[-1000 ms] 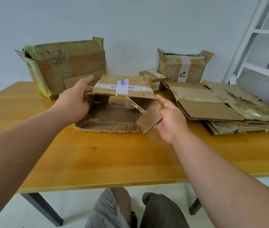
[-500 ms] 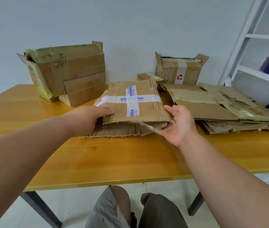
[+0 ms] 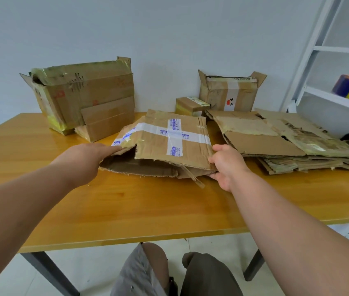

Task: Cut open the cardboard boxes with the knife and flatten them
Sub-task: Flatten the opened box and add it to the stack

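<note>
The collapsed brown cardboard box with crossed white tape [image 3: 169, 144] is gripped at its ends by both hands, left [image 3: 88, 159] and right [image 3: 225, 165], on the orange wooden worktop [image 3: 148, 210]

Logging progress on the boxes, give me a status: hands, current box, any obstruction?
Left hand and right hand grip the taped box by its ends. Box nearly flat on table. Nothing obstructing; flattened pile alongside.

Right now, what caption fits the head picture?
Both hands press a taped box flat on the table.
</note>
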